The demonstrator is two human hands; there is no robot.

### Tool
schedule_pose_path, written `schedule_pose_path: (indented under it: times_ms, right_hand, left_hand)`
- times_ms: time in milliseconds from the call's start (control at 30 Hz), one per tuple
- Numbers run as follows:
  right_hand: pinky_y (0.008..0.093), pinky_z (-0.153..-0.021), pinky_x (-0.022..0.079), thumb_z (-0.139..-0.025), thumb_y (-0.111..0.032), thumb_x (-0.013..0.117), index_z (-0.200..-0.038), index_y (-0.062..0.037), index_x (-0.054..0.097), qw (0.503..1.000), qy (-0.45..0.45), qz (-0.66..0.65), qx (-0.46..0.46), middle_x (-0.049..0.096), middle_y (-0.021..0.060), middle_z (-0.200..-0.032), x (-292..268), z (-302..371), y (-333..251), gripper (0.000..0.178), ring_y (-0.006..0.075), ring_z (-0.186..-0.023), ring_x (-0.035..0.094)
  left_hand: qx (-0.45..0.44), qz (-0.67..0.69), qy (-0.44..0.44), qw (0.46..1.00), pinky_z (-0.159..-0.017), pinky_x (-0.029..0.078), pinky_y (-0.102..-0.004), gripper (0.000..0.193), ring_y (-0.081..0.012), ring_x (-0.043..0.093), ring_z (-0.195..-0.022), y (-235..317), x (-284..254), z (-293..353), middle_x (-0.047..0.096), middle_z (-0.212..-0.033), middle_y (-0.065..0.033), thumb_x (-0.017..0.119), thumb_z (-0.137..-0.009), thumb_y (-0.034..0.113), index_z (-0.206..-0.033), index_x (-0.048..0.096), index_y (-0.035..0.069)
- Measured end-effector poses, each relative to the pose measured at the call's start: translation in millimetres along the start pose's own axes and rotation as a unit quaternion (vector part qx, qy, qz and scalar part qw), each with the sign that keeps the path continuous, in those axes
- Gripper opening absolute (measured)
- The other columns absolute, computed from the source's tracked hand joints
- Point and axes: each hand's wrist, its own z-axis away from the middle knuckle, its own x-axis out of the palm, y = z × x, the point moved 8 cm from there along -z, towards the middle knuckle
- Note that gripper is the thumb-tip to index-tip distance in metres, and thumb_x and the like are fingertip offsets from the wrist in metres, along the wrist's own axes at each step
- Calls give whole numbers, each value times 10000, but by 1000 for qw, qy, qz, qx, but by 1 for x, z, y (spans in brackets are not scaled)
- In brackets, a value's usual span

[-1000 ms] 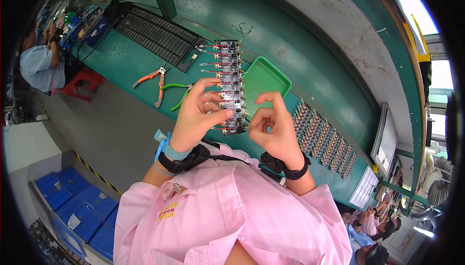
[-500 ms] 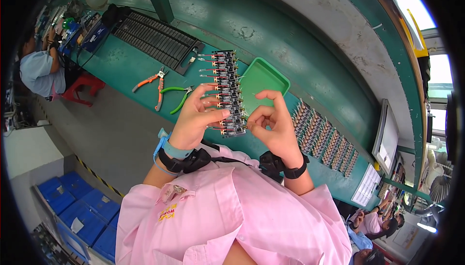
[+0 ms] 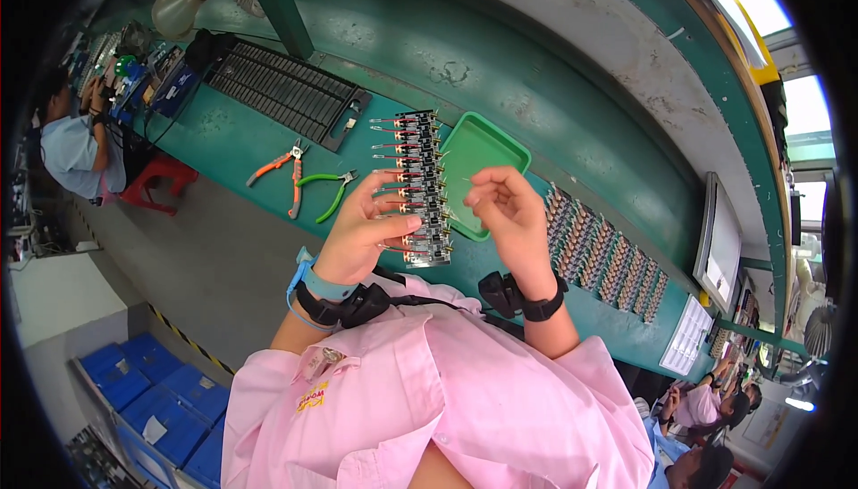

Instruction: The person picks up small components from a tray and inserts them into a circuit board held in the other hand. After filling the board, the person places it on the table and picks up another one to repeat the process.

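Note:
My left hand [image 3: 357, 225] grips a circuit board panel [image 3: 424, 194] by its left side, thumb on top and fingers underneath. The panel is a long dark strip of small boards, with red-insulated leads sticking out to the left and brass-coloured pins along the right edge. Apart from it, my right hand [image 3: 509, 216] hovers at the near right part of a green tray [image 3: 527, 160]. Its thumb and index finger are pinched together; whatever they hold, if anything, is too small to make out. Thin wire-like bits lie in the tray.
Orange-handled pliers [image 3: 297, 187] and green-handled cutters [image 3: 332, 196] lie left of the panel. A black slotted rack [image 3: 277, 87] stands beyond them. Rows of small assembled parts [image 3: 603, 252] cover the bench at right. Blue bins [image 3: 170, 400] stand lower left; a co-worker [image 3: 76, 145] sits far left.
My right hand has left the panel's right edge and moved up and right toward the tray, fingers pinched. The panel, still in my left hand, sits slightly lower in view.

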Motion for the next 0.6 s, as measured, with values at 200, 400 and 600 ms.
schedule_pose_path:
  times_ms: [200, 400, 600]
  right_hand:
    - [192, -593, 398, -830, -91, 515, -959, -13, 578, 999, 17, 28, -20, 572, 8, -818, 2, -13, 0, 164, 67, -719, 514]
    - [199, -596, 401, -831, -67, 486, -1026, -20, 567, 998, 4, 27, -48, 566, 18, -879, 7, -8, -5, 216, 81, -734, 517]
    - [201, -601, 403, -833, -52, 462, -1030, -11, 559, 997, 1, 48, -55, 559, 30, -898, 8, -6, -9, 223, 85, -732, 516]
  left_hand:
    - [0, -4, -24, 1000, -665, 519, -283, 500, -158, 578, -850, 2, 8, 4, 551, -1004, -104, 583, -708, -51, -1159, 383, 29]
    - [7, -17, -32, 999, -657, 499, -268, 525, -156, 581, -837, -1, 10, 5, 556, -1005, -114, 554, -714, -55, -1194, 357, 28]
    - [-1, -26, -46, 999, -661, 515, -275, 515, -156, 578, -854, -3, 9, 4, 552, -1005, -104, 586, -712, -46, -1173, 370, 32]
